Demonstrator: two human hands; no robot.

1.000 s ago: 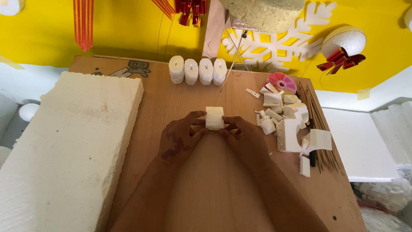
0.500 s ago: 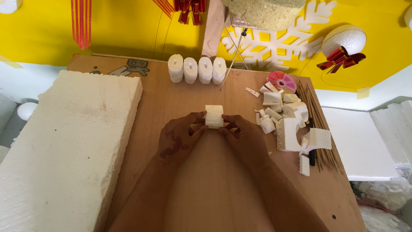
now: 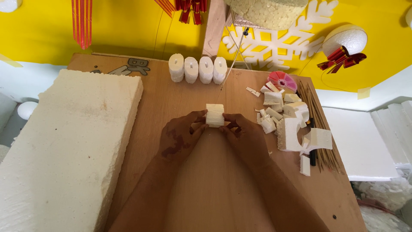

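A small white foam block (image 3: 214,114) is held over the middle of the wooden table (image 3: 180,99), pinched between both hands. My left hand (image 3: 180,135) grips its left side with thumb and fingers. My right hand (image 3: 244,135) grips its right side. Both forearms reach in from the bottom edge of the head view. Several similar rounded foam pieces (image 3: 197,68) stand in a row at the back of the table, apart from my hands.
A large thick foam slab (image 3: 64,146) covers the table's left side. Foam offcuts (image 3: 287,124), thin wooden sticks (image 3: 319,124) and a pink round thing (image 3: 281,80) lie at the right. A foam snowflake (image 3: 279,45) and a foam ball with red ribbon (image 3: 343,43) are against the yellow wall.
The hands and the block have barely shifted; the fingers have adjusted slightly around the block.
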